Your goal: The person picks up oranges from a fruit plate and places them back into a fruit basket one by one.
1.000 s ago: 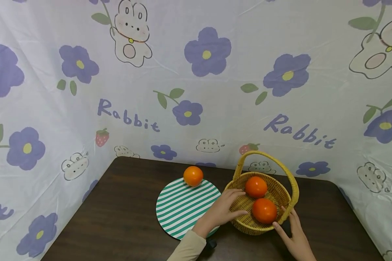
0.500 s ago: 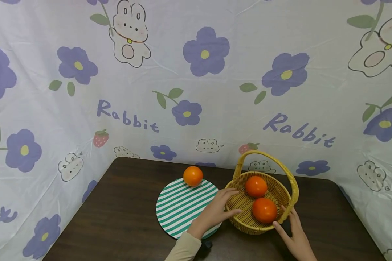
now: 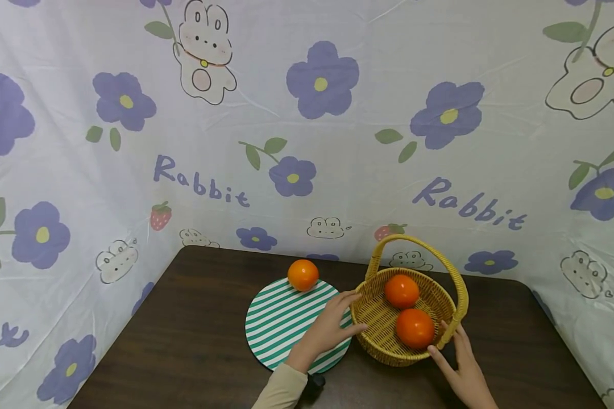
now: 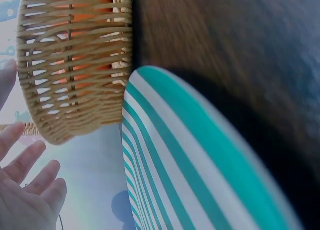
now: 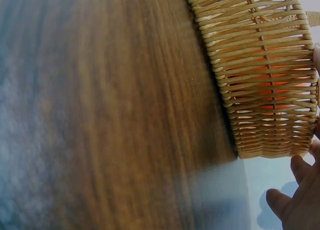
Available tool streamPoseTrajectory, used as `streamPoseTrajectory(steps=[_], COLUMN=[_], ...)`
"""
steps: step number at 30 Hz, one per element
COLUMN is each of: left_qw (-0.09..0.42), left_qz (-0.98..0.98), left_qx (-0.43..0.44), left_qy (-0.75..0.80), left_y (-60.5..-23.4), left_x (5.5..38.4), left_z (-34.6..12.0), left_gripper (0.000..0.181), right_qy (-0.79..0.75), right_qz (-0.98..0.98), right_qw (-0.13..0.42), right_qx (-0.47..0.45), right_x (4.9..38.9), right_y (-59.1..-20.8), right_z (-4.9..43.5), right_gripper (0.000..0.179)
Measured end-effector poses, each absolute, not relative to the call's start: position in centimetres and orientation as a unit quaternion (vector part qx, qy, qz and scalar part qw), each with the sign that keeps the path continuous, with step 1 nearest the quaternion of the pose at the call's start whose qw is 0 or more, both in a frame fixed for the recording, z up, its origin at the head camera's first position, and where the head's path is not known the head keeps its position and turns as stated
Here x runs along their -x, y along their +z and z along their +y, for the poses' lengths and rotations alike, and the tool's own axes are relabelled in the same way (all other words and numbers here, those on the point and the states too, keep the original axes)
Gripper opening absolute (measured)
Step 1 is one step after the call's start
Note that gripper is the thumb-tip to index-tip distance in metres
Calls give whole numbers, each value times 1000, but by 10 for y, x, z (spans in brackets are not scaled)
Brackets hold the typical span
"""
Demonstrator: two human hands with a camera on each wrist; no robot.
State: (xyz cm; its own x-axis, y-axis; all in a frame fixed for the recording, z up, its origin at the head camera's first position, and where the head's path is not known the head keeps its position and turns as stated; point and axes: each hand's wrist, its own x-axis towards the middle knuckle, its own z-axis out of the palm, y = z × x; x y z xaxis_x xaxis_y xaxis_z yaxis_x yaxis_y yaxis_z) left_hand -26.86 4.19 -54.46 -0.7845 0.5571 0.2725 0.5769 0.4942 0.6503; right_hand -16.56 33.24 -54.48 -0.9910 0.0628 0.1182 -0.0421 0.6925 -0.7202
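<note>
A yellow wicker basket with an arched handle stands on the table, and two round orange-red fruits lie in it, a rear one and a front one. My left hand is spread beside the basket's left rim, above the striped mat, holding nothing. In the left wrist view its fingers are apart from the wicker side. At the right rim, near the handle's foot, my right hand touches the basket with thumb and a fingertip. Its other fingers stick out loosely in the right wrist view.
A round green-and-white striped mat lies left of the basket. Another round orange fruit sits at the mat's far edge. The dark wooden table backs onto a printed cloth with flowers and rabbits.
My left hand has drawn back leftward, from over the basket's inside to just outside its left rim. The right hand, the basket and the fruits have stayed in place.
</note>
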Motion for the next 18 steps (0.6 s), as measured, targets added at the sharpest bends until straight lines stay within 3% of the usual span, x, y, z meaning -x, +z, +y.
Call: streamPoseTrajectory(steps=[12,18], left_qw=[10,33], left_qz=[-875,-871], left_qx=[280,278], left_qy=[-396,-404], left_y=[-549,-551], left_x=[270,270], left_z=[22,12], left_gripper=[75,72], right_qy=[390,390], right_qz=[-918,-918], right_qw=[69,69], right_qx=[5,4], right_x=[167,166], right_y=[-548,-547], right_z=[333,333], right_gripper=[68,68])
